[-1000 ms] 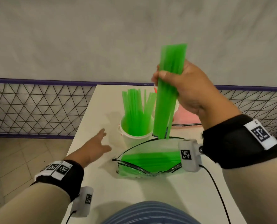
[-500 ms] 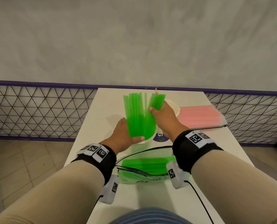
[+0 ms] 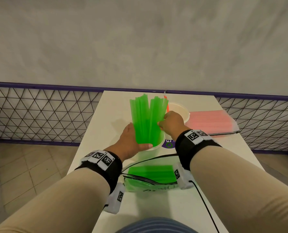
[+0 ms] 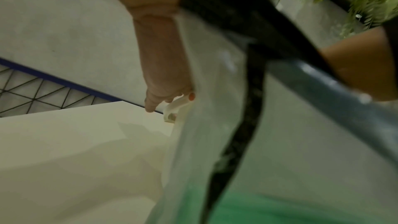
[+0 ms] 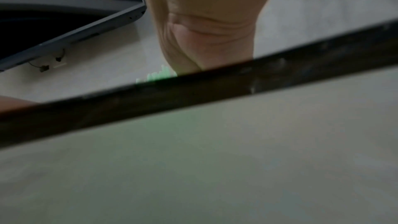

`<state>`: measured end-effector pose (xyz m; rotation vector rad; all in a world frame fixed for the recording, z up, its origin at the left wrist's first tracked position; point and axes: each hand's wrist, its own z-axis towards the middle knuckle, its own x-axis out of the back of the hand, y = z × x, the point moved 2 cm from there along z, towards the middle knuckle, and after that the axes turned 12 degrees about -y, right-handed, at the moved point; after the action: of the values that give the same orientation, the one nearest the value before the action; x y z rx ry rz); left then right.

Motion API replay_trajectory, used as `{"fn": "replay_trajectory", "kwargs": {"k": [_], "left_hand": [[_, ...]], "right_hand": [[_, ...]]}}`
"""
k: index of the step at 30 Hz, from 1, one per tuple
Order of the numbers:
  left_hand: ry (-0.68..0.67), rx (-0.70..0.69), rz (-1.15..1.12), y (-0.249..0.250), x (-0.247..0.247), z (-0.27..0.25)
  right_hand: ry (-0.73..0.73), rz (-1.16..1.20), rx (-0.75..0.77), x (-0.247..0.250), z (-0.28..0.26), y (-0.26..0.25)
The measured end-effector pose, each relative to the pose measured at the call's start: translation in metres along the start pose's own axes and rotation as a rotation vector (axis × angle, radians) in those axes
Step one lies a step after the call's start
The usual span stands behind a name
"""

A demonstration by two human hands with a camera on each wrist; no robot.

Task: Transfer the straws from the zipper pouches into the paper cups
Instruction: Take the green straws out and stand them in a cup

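A bunch of green straws (image 3: 145, 118) stands upright in a white paper cup (image 3: 158, 147) at the middle of the table. My left hand (image 3: 131, 140) wraps the cup's left side, thumb on the near rim. My right hand (image 3: 171, 122) grips the right part of the bunch, fingers curled. A clear zipper pouch (image 3: 150, 174) with more green straws lies open just in front of the cup, under both wrists. In the right wrist view only the palm (image 5: 206, 31) and green straw ends (image 5: 159, 76) show above the pouch's black zipper (image 5: 193, 91).
A second paper cup (image 3: 182, 111) with one orange straw (image 3: 167, 105) stands behind my right hand. A pouch of pink straws (image 3: 210, 122) lies at the right. The white table (image 3: 116, 106) is narrow; a mesh fence (image 3: 39, 111) runs behind it.
My right hand came down from above the pouch and set its bundle of green straws into the cup. My left hand moved from the table to the cup's side.
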<state>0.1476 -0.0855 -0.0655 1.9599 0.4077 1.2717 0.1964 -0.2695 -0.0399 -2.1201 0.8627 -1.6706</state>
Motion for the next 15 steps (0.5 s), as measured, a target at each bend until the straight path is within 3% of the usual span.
{"fn": "replay_trajectory", "kwargs": {"k": [5, 9, 12, 15], "left_hand": [[-0.038, 0.091, -0.064, -0.009, 0.000, -0.006], [0.045, 0.113, -0.347, -0.037, 0.008, -0.019], [0.048, 0.224, -0.593, -0.069, 0.010, -0.034], [-0.118, 0.310, -0.517, -0.090, -0.001, -0.048]], "right_hand": [[0.016, 0.224, 0.019, 0.008, -0.021, 0.003], [-0.021, 0.477, 0.099, 0.032, -0.063, -0.009], [-0.333, 0.444, 0.291, 0.042, -0.102, -0.018], [-0.765, 0.178, 0.369, 0.029, -0.131, -0.015]]}}
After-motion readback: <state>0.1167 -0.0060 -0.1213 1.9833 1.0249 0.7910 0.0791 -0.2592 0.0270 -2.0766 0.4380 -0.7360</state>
